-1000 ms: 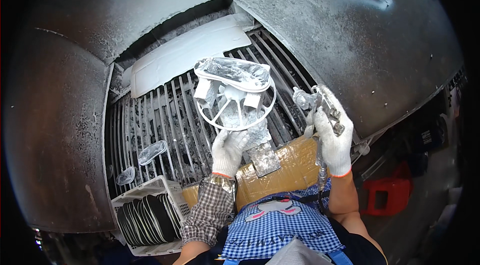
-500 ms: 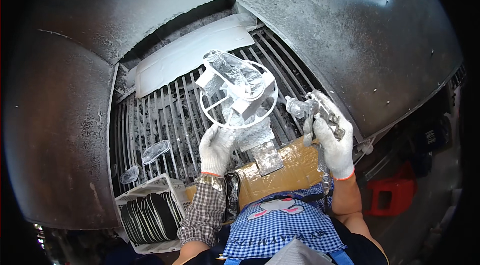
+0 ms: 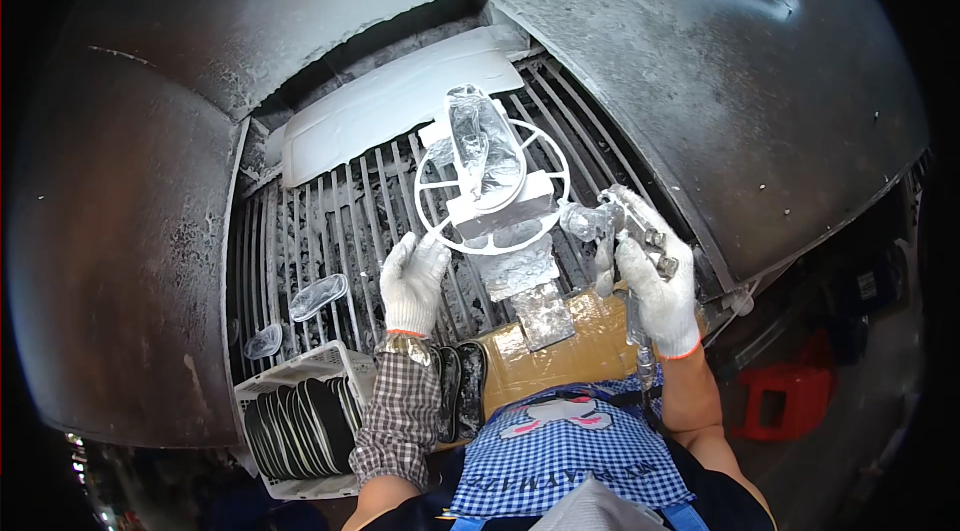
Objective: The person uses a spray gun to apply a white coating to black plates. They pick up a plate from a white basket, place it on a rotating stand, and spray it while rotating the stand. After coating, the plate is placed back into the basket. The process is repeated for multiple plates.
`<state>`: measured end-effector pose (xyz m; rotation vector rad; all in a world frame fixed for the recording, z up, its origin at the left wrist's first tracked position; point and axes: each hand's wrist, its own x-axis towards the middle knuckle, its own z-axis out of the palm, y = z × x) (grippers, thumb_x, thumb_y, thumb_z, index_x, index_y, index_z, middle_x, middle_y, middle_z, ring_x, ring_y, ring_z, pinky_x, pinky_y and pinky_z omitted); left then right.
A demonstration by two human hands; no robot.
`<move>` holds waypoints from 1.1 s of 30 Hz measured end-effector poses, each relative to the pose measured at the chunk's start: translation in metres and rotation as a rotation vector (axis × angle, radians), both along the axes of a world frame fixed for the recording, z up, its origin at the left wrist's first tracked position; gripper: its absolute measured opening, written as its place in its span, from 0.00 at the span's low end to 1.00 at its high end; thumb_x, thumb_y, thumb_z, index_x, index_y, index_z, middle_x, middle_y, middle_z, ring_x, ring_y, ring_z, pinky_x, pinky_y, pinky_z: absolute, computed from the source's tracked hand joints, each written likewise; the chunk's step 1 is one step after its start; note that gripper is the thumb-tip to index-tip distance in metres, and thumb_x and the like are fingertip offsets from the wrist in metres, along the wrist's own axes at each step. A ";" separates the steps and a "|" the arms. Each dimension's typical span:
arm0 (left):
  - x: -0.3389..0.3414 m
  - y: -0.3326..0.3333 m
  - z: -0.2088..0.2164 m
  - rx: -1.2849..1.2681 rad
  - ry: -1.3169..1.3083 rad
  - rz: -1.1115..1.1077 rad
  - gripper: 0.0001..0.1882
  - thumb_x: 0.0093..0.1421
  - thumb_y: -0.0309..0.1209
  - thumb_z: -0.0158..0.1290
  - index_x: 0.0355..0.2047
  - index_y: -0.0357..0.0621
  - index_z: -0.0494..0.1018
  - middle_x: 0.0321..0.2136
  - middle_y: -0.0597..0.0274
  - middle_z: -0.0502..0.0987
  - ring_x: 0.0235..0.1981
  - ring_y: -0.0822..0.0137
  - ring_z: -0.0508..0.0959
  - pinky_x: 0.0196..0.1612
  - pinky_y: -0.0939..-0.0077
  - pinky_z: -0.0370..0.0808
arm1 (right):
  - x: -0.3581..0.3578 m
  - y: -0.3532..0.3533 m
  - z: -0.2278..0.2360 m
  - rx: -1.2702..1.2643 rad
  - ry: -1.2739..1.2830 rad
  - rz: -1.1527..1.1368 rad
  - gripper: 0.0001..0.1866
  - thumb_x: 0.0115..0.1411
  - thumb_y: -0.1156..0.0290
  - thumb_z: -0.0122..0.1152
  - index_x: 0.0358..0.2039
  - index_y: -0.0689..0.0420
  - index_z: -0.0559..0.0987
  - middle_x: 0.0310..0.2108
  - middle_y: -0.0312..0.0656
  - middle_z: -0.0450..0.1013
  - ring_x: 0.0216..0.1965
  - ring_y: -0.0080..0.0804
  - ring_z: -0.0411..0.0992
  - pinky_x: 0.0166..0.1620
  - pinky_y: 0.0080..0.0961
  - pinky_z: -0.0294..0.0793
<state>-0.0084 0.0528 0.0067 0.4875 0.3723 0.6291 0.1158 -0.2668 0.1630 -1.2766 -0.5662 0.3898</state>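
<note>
A white spoked wheel (image 3: 425, 184) stands over the slatted grate. On top of it lies a long, foil-covered oval piece (image 3: 483, 146), shaped like a shoe sole, over white blocks. My left hand (image 3: 415, 283), in a white knit glove, is at the wheel's near-left rim, fingers apart and nothing held. Whether a fingertip touches the rim is hard to tell. In my gloved right hand (image 3: 660, 276) is a spray gun (image 3: 590, 221), coated grey-white, its nozzle pointing left at the wheel. A hose (image 3: 642, 356) hangs below it.
Metal booth walls (image 3: 130, 261) rise around the grate (image 3: 365, 226). A white crate (image 3: 345, 361) of black sole-shaped pieces stands near left; similar dark pieces (image 3: 462, 386) lie beside brown cardboard (image 3: 510, 371). Two clear oval pieces (image 3: 319, 298) rest on the grate. A red stool (image 3: 785, 391) is right.
The wheel has turned, and the foil-covered piece now points nearly straight away from me. My left hand has shifted left from the rim. The right hand keeps the spray gun, slightly further left.
</note>
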 end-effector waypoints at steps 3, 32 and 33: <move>0.002 0.008 0.006 0.023 0.008 0.005 0.17 0.70 0.37 0.56 0.50 0.36 0.74 0.56 0.32 0.78 0.59 0.41 0.80 0.59 0.49 0.81 | 0.004 0.005 -0.005 0.028 -0.007 -0.014 0.30 0.74 0.68 0.60 0.71 0.68 0.68 0.35 0.39 0.80 0.31 0.19 0.75 0.36 0.19 0.77; 0.024 -0.086 -0.021 -0.169 0.012 -0.105 0.32 0.75 0.52 0.49 0.65 0.38 0.67 0.64 0.45 0.72 0.63 0.42 0.74 0.65 0.42 0.72 | -0.013 0.028 -0.017 0.019 -0.098 0.129 0.34 0.73 0.71 0.60 0.75 0.69 0.61 0.49 0.44 0.79 0.40 0.21 0.79 0.45 0.21 0.80; 0.023 -0.083 -0.015 -0.194 0.004 -0.092 0.29 0.74 0.52 0.50 0.61 0.40 0.71 0.60 0.47 0.74 0.61 0.43 0.76 0.65 0.42 0.72 | -0.013 0.025 -0.019 0.009 -0.062 0.110 0.35 0.74 0.70 0.60 0.75 0.68 0.60 0.49 0.44 0.79 0.41 0.23 0.79 0.47 0.22 0.81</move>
